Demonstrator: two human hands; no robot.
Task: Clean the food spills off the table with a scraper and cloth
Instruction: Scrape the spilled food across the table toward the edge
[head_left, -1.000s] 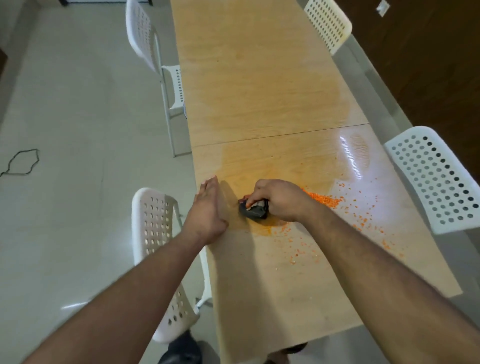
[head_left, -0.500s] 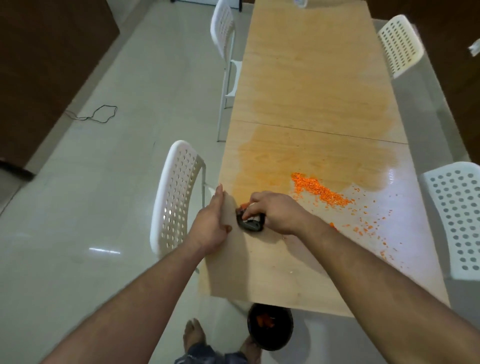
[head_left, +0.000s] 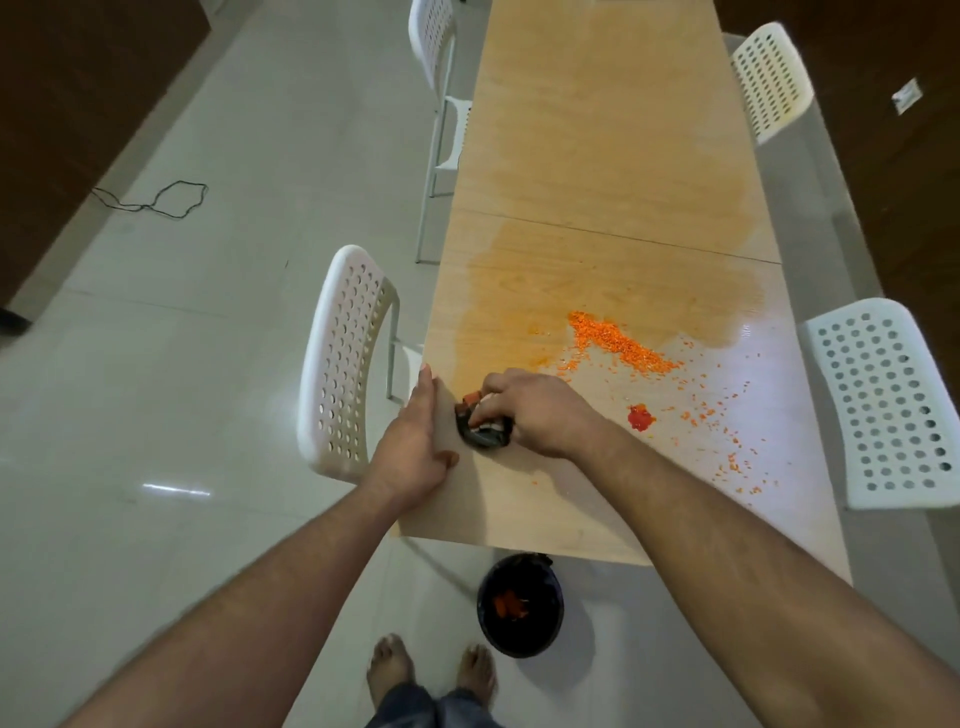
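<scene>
My right hand (head_left: 540, 413) grips a dark scraper (head_left: 482, 430) with orange bits on it, near the left edge of the long wooden table (head_left: 597, 156). My left hand (head_left: 415, 444) stands edge-on at that table edge, fingers straight, just left of the scraper. A heap of orange food crumbs (head_left: 615, 343) lies beyond my right hand, with scattered crumbs trailing toward the near right. A red blob (head_left: 640, 417) sits right of my wrist. A wet patch darkens the middle of the table. No cloth is in view.
A black bin (head_left: 519, 605) holding orange scraps stands on the floor below the table's near end, by my bare feet. White perforated chairs stand at the left (head_left: 345, 364), far left (head_left: 434, 36), right (head_left: 888, 405) and far right (head_left: 771, 78). A cable (head_left: 156, 200) lies on the floor.
The view has pulled back and tilted down, bringing the bin and my feet into sight. My right hand has dragged the scraper toward the table's left edge, where my left hand stays.
</scene>
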